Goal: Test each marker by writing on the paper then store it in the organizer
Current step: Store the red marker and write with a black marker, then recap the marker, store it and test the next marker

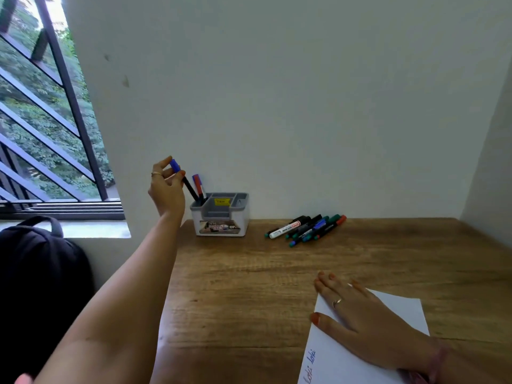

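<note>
My left hand [166, 187] pinches the blue cap end of a black-bodied marker [186, 182], whose lower end dips into the left compartment of the grey and white organizer [221, 217]. A second marker with a blue and red top [199, 185] stands in that same compartment. A pile of several markers [306, 228], black, white, green, blue and red, lies on the wooden desk to the right of the organizer. My right hand [363, 320] rests flat with straight fingers on the white paper [360, 353], which bears blue handwriting near its lower left edge.
The wooden desk [249, 286] meets white walls at the back and right. A barred window [41, 120] lies to the left, and a dark backpack [38, 286] sits below it beside the desk.
</note>
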The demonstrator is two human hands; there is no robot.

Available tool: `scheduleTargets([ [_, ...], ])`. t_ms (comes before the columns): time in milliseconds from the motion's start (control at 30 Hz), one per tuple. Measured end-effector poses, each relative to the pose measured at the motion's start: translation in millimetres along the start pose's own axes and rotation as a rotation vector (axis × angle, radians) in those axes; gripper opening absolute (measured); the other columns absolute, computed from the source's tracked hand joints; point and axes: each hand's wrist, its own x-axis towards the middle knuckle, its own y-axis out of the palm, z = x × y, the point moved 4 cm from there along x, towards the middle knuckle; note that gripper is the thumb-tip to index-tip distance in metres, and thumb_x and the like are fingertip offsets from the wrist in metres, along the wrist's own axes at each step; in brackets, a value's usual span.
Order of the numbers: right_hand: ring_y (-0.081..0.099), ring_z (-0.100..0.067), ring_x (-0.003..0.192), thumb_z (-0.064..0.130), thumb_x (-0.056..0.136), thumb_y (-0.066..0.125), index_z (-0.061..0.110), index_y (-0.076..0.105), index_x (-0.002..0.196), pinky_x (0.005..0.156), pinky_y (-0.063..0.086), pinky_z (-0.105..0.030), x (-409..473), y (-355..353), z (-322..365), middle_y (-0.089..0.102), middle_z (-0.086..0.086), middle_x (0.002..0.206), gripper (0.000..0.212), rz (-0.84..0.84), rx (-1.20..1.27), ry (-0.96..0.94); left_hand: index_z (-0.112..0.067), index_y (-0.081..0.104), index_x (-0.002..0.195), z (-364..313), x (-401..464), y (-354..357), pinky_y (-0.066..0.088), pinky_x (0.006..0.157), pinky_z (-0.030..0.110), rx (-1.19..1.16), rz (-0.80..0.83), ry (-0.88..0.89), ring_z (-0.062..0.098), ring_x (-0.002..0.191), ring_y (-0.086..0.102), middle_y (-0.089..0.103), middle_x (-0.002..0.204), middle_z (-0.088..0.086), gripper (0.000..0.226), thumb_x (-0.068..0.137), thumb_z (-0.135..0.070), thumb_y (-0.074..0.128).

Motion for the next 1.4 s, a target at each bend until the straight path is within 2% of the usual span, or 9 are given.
scheduleTargets([
  [167,-0.018,0.003,0.139,0.088,0.045,-0.020,0.030,-0.009,0.148,0.114,-0.010,-0.027,0.8,-1.4,1.4,-0.015,0.019,0.154,0.119,0.047,0.016,0.009,-0.013,0.052,0.125,14.0,4.1,15.8,0.054,0.084,0.030,0.072,0.108,-0.022,0.017,0.094,0.062,0.062,0.111,0.011,0.036,0.091,-0.002,0.055],
  [433,-0.019,0.002,0.138,0.089,0.034,-0.027,0.031,-0.009,0.148,0.110,-0.011,-0.026,5.6,-1.2,1.7,-0.017,0.016,0.155,0.129,0.078,-0.017,0.013,-0.006,0.051,0.130,42.7,7.0,22.2,0.049,0.096,0.039,0.234,0.166,-0.110,0.024,0.109,0.058,0.058,0.125,0.014,0.039,0.092,0.001,0.051],
  [600,-0.024,0.005,0.130,0.089,0.030,-0.030,0.031,-0.010,0.147,0.107,-0.012,-0.023,7.3,-2.0,0.9,-0.023,0.019,0.150,0.132,0.085,-0.029,0.010,-0.006,0.046,0.135,52.0,6.0,22.6,0.039,0.093,0.023,0.325,0.180,-0.139,0.020,0.112,0.056,0.061,0.123,0.014,0.042,0.093,-0.002,0.050],
  [767,-0.024,0.005,0.130,0.090,0.030,-0.029,0.032,-0.010,0.147,0.107,-0.012,-0.023,7.2,-1.6,1.5,-0.027,0.022,0.140,0.132,0.079,-0.023,0.009,-0.005,0.041,0.138,58.9,5.6,19.3,0.039,0.092,0.023,0.329,0.155,-0.179,0.021,0.113,0.056,0.059,0.124,0.014,0.046,0.093,-0.003,0.051],
  [867,-0.023,0.004,0.131,0.090,0.030,-0.030,0.032,-0.010,0.147,0.108,-0.012,-0.024,6.7,-1.4,1.3,-0.026,0.022,0.141,0.132,0.076,-0.018,0.011,-0.005,0.043,0.137,53.0,4.5,18.1,0.041,0.093,0.026,0.341,0.099,-0.131,0.023,0.114,0.053,0.057,0.125,0.013,0.045,0.093,-0.006,0.052],
  [1033,-0.020,0.005,0.135,0.090,0.033,-0.028,0.033,-0.011,0.147,0.109,-0.011,-0.024,4.4,-0.9,0.6,-0.023,0.026,0.141,0.128,0.062,-0.004,0.006,-0.010,0.053,0.126,26.5,-7.2,27.1,0.044,0.082,0.021,0.303,0.094,0.055,0.021,0.106,0.055,0.055,0.119,0.013,0.031,0.095,-0.011,0.048],
  [1167,-0.018,0.005,0.137,0.089,0.047,-0.019,0.032,-0.009,0.147,0.111,-0.011,-0.024,0.9,-1.1,0.4,-0.017,0.024,0.149,0.116,0.048,0.033,-0.005,-0.010,0.059,0.116,4.1,-35.1,44.0,0.042,0.068,0.008,0.273,0.203,0.226,0.011,0.084,0.052,0.055,0.101,0.007,0.024,0.094,-0.014,0.051],
  [1233,-0.017,0.006,0.136,0.083,0.058,-0.010,0.031,-0.006,0.148,0.110,-0.011,-0.023,-0.4,-1.8,0.8,-0.013,0.021,0.152,0.104,0.026,0.041,-0.007,-0.009,0.062,0.111,-1.4,-56.2,54.1,0.043,0.065,0.007,0.257,0.262,0.265,0.006,0.077,0.053,0.056,0.097,0.005,0.021,0.093,-0.012,0.051],
  [1400,-0.012,0.003,0.140,0.077,0.070,0.001,0.029,0.000,0.149,0.112,-0.011,-0.026,-1.3,-0.8,-0.2,-0.007,0.015,0.157,0.093,-0.001,0.054,-0.009,-0.010,0.065,0.100,-2.6,-116.2,83.2,0.041,0.065,0.007,0.223,0.492,0.353,0.002,0.073,0.052,0.057,0.092,0.002,0.015,0.090,-0.007,0.055],
])
